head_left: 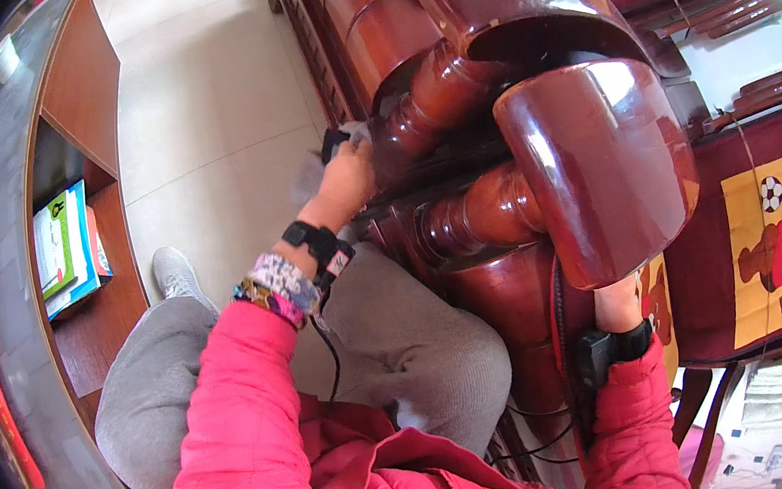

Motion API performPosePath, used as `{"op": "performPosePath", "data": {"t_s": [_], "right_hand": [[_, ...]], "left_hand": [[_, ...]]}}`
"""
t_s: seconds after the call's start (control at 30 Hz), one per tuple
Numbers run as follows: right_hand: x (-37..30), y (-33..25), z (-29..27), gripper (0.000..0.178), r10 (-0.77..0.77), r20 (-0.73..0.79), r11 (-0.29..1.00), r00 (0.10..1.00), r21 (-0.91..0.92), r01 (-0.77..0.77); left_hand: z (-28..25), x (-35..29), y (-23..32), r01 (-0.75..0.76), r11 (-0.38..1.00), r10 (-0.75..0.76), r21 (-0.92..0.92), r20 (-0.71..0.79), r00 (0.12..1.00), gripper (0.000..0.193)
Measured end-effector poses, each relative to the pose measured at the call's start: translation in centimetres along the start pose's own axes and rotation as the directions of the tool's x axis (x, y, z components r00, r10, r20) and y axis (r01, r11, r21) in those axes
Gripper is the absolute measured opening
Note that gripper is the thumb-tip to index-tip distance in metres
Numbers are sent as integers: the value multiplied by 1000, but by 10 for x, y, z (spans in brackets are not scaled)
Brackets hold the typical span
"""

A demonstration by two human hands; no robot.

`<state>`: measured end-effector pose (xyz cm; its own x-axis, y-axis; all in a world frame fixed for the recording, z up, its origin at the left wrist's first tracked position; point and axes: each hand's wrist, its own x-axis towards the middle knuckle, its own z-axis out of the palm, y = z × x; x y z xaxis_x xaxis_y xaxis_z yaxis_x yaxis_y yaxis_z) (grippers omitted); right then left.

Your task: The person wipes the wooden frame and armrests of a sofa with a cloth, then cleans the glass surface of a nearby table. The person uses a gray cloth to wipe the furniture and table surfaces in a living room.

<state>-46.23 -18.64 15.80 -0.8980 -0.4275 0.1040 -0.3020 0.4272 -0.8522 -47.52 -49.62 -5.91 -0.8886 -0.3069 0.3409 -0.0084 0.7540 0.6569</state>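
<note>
My left hand [348, 182] is closed on a grey cloth [308, 176] that bunches out on both sides of the fingers. It is at the front end of a turned post [413, 120] on a glossy red-brown wooden sofa. A black band and a patterned sleeve cuff circle that wrist. My right hand [619, 304] reaches behind the broad curved armrest [596, 163]; only the wrist side shows, and its fingers are hidden. A second turned post [483, 216] runs under this armrest.
On the left stands a grey-topped cabinet [0, 303] with books [68, 247] in its open shelf and a white cup [3, 62] on top. Chairs with bear-print cushions [779, 237] stand at right. A black cable [543, 449] hangs beside my right arm.
</note>
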Motion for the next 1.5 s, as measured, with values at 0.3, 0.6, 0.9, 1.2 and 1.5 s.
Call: {"op": "performPosePath", "data": {"t_s": [0.3,0.6,0.9,1.2,1.5], "right_hand": [[13,5,7,27,-91,-79,990,993,100,99],[-6,32,-19,37,14,-41,987,999,-161,-20],[-25,33,-35,41,119,-39,987,992,-101,-122],[-14,18,-12,44,91,-31,995,995,36,-90],[26,3,15,13,-80,-100,982,992,165,96]], "left_hand": [[4,-46,41,-111,987,131,-120,180,975,30],[-20,-12,-82,452,719,-453,-529,137,881,36],[80,40,-88,370,908,-403,-195,-174,898,35],[83,-56,-42,451,834,-409,-319,192,892,30],[62,-87,6,461,843,-248,-278,559,791,29]]}}
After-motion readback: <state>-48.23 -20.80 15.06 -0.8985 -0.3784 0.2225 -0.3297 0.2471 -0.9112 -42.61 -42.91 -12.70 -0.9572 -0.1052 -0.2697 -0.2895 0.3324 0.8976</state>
